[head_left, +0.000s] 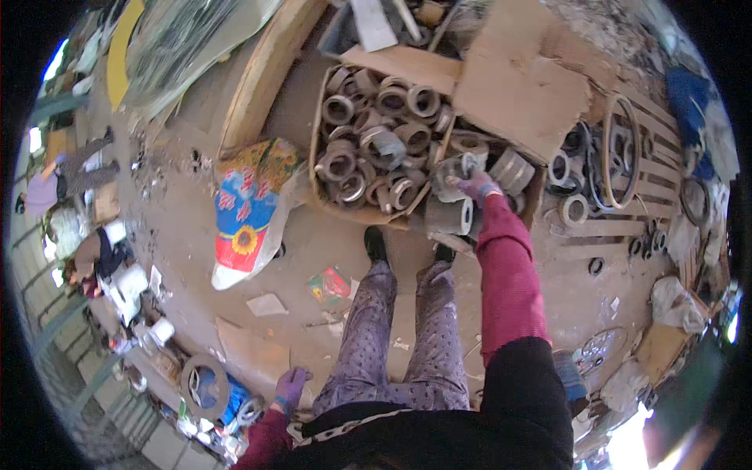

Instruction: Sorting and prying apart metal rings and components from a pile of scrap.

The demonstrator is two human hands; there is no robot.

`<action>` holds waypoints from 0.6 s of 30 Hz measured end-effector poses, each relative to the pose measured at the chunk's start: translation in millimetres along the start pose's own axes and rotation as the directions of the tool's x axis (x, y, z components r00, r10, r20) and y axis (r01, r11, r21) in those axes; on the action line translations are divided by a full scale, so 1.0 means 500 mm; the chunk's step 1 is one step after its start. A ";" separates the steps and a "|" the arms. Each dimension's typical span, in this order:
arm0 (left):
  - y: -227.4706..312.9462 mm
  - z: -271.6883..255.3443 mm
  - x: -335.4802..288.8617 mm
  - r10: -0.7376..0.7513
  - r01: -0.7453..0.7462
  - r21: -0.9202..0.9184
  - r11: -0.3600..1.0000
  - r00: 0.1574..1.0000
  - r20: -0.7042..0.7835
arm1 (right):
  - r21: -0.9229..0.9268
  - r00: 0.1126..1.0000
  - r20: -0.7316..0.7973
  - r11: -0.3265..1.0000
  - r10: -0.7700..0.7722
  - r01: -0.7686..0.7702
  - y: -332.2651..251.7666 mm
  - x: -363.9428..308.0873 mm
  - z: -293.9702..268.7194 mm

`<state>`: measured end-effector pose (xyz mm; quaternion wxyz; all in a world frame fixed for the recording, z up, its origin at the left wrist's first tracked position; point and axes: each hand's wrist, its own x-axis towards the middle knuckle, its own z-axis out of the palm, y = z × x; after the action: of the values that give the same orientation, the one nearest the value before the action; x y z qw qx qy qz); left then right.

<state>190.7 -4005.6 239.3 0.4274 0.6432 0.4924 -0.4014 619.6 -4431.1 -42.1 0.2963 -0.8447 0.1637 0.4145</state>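
Purple-gloved right hand (479, 186) touches a shiny grey piece (452, 170) upper centre, can't tell if it's gripping, arm stretched; left hand (291, 389) dangles loosely open, lower left.

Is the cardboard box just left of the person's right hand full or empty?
Full, or nearly so: ring-shaped parts lie heaped across the cardboard box, hiding its bottom.

A cluttered industrial workshop: boxed ring-shaped parts (368, 121), a slatted pallet (656, 170), grimy floor (309, 254).
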 end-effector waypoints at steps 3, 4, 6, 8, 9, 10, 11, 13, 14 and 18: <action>-0.008 -0.002 0.000 0.077 -0.078 -0.021 0.997 0.997 -0.028 | -0.258 0.999 -0.012 0.965 0.036 -0.038 -0.031 -0.021 0.002; -0.002 0.003 -0.010 0.069 -0.069 -0.004 0.998 0.997 -0.047 | -0.204 0.999 -0.002 0.978 0.052 -0.051 -0.023 -0.017 0.010; -0.024 -0.004 -0.015 0.049 -0.050 -0.037 0.998 0.998 -0.032 | -0.246 0.999 -0.042 0.968 0.035 -0.044 -0.037 -0.020 0.023; -0.012 0.006 -0.015 0.023 -0.025 -0.078 0.997 0.999 -0.024 | -0.196 0.988 -0.148 0.978 0.048 -0.076 -0.039 -0.043 0.026; -0.001 0.014 -0.024 0.026 -0.029 -0.093 0.995 0.999 -0.031 | -0.187 0.986 -0.156 0.979 0.052 -0.081 -0.041 -0.060 0.024; 0.007 0.017 -0.031 0.029 -0.033 -0.108 0.994 0.999 -0.040 | -0.162 0.984 -0.165 0.982 0.070 -0.097 -0.043 -0.077 0.021; -0.008 0.014 -0.030 0.036 -0.040 -0.101 0.994 0.998 -0.042 | -0.137 0.981 -0.172 0.984 0.087 -0.111 -0.046 -0.095 0.020; -0.026 0.017 -0.019 0.044 -0.048 -0.146 0.988 0.999 -0.027 | -0.092 0.980 -0.166 0.988 0.105 -0.121 -0.037 -0.119 0.019; -0.035 0.014 -0.015 0.052 -0.055 -0.139 0.989 0.998 -0.028 | -0.055 0.982 -0.148 0.990 0.119 -0.129 -0.035 -0.127 0.019; 0.002 0.038 -0.027 0.081 -0.081 -0.060 0.995 0.997 -0.015 | 0.105 0.970 -0.152 0.979 0.190 -0.175 -0.006 -0.134 0.038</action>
<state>187.4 -4027.4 246.2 0.4595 0.6520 0.4804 -0.3647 569.5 -4414.7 3.3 0.2808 -0.8424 0.2829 0.3625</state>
